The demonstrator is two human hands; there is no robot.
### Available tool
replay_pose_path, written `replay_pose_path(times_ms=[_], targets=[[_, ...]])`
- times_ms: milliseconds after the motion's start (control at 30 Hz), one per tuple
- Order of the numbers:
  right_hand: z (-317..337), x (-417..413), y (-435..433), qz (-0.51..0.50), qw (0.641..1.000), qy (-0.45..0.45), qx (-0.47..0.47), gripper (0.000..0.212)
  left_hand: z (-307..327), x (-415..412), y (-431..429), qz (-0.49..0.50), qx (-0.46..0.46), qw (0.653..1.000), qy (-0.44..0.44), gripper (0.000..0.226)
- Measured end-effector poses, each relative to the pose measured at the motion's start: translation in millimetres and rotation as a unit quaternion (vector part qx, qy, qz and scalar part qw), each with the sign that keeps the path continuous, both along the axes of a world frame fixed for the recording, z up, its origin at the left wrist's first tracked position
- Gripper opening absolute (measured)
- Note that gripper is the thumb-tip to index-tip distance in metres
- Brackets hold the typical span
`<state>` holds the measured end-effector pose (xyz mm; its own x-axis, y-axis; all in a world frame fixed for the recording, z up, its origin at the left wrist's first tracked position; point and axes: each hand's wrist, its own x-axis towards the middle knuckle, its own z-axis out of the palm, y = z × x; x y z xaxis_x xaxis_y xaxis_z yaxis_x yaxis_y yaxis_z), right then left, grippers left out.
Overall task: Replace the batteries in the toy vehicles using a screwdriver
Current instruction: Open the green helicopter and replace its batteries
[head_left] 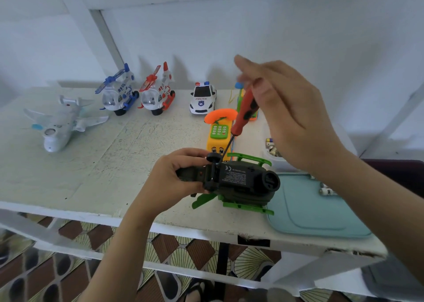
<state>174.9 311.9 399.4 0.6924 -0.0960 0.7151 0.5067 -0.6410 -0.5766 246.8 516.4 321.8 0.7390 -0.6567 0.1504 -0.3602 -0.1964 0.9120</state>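
Indoors, scuffed white table (91, 175), toy vehicles (203, 97) near white wall (229, 31), patterned floor (179, 253)

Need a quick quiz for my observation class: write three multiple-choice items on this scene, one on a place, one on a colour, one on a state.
1. Where does the police car stand?
A) on the floor
B) in the person's hand
C) right of the red-and-white helicopter

2. What colour is the screwdriver handle?
A) red
B) blue
C) yellow

3. How is the dark green helicopter placed?
A) standing on its skids
B) held belly-up by the left hand
C) lying on its side, untouched

Answers:
1 C, it stands next along the back row.
2 A, the handle in the right hand is red.
3 B, its labelled underside faces up.
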Motion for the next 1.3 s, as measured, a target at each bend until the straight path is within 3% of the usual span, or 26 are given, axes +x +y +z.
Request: replay_pose_path(times_ms=[133,233,333,433,567,700,800,867,933,1000,1167,1300], targets=[[9,-5,1,0.151,0.981,0.062,0.109,0.039,-1,1,1,0.003,-0.008,1.000,0.007,0.043],[14,-6,2,0.205,0.961,0.078,0.169,0.034,-1,0,0,0.008,-0.005,1.000,0.004,0.044],[14,-6,6,0.173,0.970,0.056,0.161,0.032,-1,0,-1,0.003,-0.004,1.000,0.000,0.043],[9,-3,7,0.090,0.992,0.028,0.080,0.027,0,1,-1,0.002,0.003,1.000,-0.006,0.043],[2,-3,8,0.027,0.997,0.051,-0.053,0.056,0,0,-1,0.008,0.004,1.000,-0.003,0.043],[4,-6,5,0.138,0.988,0.070,0.001,0.054,-1,2,0,0.002,0.006,1.000,-0.011,0.038],[7,-5,11,0.185,0.975,0.071,0.096,0.049,0,1,0,0.006,0.014,1.000,-0.013,0.040],[5,-5,13,0.135,0.985,0.030,0.101,0.040,1,1,-1,0.007,0.015,1.000,-0.012,0.041],[2,-5,14,0.044,0.999,-0.018,0.008,0.032,1,0,-2,0.006,0.011,1.000,-0.009,0.042],[0,-3,15,0.011,0.998,-0.029,-0.047,0.042,2,-1,-4,0.008,0.008,1.000,-0.006,0.043],[4,-3,17,0.143,0.987,0.037,0.059,0.049,5,-3,-4,0.007,0.011,1.000,-0.004,0.042],[3,-2,18,0.075,0.993,-0.012,0.090,0.045,6,-4,-3,0.004,0.016,1.000,-0.007,0.043]])
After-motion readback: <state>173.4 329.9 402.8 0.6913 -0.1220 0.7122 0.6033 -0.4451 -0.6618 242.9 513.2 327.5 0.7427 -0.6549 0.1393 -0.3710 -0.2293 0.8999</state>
